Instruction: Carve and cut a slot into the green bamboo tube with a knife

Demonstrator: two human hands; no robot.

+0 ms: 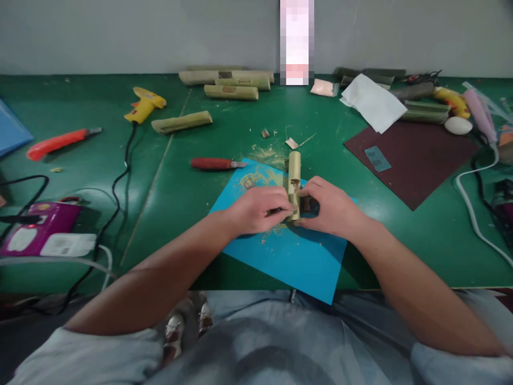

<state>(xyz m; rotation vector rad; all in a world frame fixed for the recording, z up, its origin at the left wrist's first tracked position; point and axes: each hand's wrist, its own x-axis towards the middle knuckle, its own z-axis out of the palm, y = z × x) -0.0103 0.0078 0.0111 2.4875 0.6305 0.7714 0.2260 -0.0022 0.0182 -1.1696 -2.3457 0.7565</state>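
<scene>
A short bamboo tube (294, 170) with a cut notch lies on a blue sheet (296, 256) strewn with sawdust. My left hand (258, 210) is closed at the tube's near end, pinching it and a thin dark thing I cannot make out. My right hand (331, 208) is closed on the tube's right side, fingers pressed against it by the notch. A red-handled knife (216, 163) lies just left of the sheet, apart from both hands.
Several bamboo pieces (230, 92) lie at the back, one (182, 122) nearer. A yellow glue gun (143, 105), an orange cutter (60, 141), a purple device (38, 235) with cables sit left. Dark sandpaper (417, 160), white cloth (372, 102), an egg-like object (458, 125) and tools lie right.
</scene>
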